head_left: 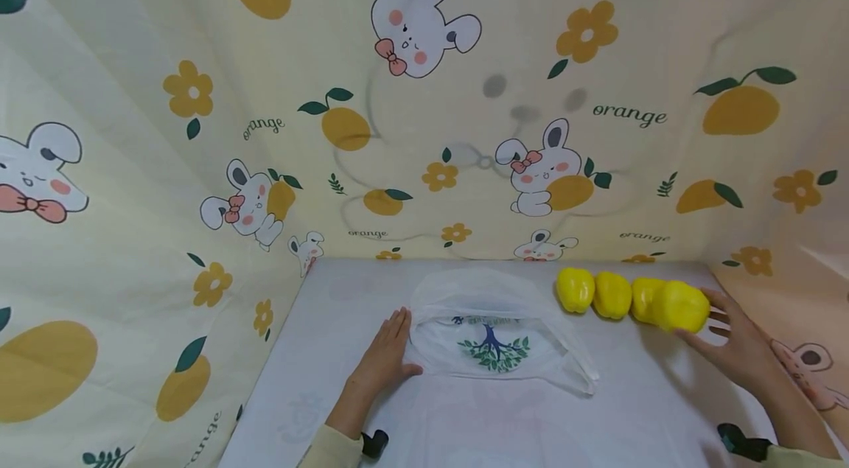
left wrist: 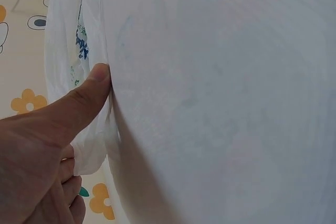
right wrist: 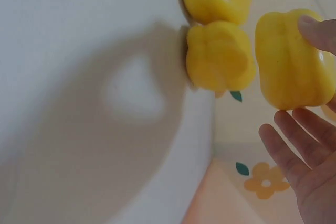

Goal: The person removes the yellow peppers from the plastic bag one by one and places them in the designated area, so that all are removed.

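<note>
My right hand point(head_left: 739, 339) holds a yellow bell pepper point(head_left: 682, 307) between thumb and fingers, raised off the table; the right wrist view shows the held pepper point(right wrist: 294, 59) apart from its neighbours. Three more yellow bell peppers stand in a row behind it: a left one point(head_left: 575, 290), a middle one point(head_left: 612, 295) and a partly hidden right one point(head_left: 643, 298). A white plastic bag point(head_left: 438, 361) with a printed tree lies flat, its mouth facing me. Against its left edge rests my left hand point(head_left: 385, 350), fingers straight, the thumb point(left wrist: 97, 74) touching the bag's rim.
A white-covered table point(head_left: 318, 394) carries everything. Behind and at both sides hangs a curtain point(head_left: 318, 195) printed with rabbits, oranges and flowers. The peppers stand near the table's back right edge, to the right of the bag.
</note>
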`<state>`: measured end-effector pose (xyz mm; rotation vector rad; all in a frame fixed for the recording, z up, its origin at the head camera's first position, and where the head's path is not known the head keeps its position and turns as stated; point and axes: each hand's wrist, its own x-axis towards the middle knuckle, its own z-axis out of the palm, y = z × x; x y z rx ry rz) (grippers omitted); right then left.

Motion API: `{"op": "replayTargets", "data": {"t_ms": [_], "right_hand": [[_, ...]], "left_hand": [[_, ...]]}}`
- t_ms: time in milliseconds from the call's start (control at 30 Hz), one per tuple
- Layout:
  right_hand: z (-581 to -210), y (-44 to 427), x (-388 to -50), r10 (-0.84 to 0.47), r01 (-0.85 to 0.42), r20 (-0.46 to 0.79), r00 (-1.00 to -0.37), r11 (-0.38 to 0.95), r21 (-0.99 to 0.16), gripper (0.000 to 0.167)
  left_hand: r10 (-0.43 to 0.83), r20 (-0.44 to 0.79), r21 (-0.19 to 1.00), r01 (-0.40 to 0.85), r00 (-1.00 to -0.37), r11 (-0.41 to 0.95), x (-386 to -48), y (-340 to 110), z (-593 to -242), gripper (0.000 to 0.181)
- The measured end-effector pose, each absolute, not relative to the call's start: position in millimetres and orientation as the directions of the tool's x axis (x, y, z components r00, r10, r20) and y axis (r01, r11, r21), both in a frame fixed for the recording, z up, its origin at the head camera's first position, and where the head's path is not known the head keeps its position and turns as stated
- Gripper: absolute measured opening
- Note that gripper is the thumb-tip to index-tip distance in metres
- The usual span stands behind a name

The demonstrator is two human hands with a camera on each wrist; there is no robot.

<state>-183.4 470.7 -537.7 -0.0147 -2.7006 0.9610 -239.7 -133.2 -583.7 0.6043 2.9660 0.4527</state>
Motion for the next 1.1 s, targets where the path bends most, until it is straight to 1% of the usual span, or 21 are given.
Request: {"op": "replayTargets", "data": {"t_ms": [133, 367, 567, 667, 867, 1100], "right_hand": [[-535, 478, -183, 0.125, -0.043, 0.218, -0.968, 0.772, -0.635, 0.097], [-530, 488, -184, 0.160, 0.010, 0.193, -0.968, 0.794, -0.607, 0.099], [-533, 495, -187, 0.212, 0.075, 0.144, -0.967, 0.773, -0.630, 0.101], [-534, 501, -189, 0.210, 0.085, 0.121, -0.970, 0.762, -0.642, 0.102], [-537, 512, -194, 0.169, 0.063, 0.107, -0.980, 0.770, -0.635, 0.101], [-543, 520, -200, 0.183, 0.119, 0.024, -0.983, 0.732, -0.671, 0.105]], "left_hand": [[0.391, -0.021, 0.300, 0.368, -0.920, 0.880, -239, -133, -584, 0.110], [0.390, -0.021, 0.299, 0.366, -0.921, 0.881, -238, -133, -582, 0.109], [0.389, -0.019, 0.293, 0.367, -0.921, 0.883, -238, -133, -581, 0.109], [0.391, -0.019, 0.293, 0.369, -0.920, 0.882, -238, -132, -580, 0.109], [0.386, -0.025, 0.292, 0.363, -0.922, 0.885, -238, -132, -579, 0.109], [0.386, -0.023, 0.296, 0.362, -0.922, 0.884, -238, -132, -580, 0.109]]}}
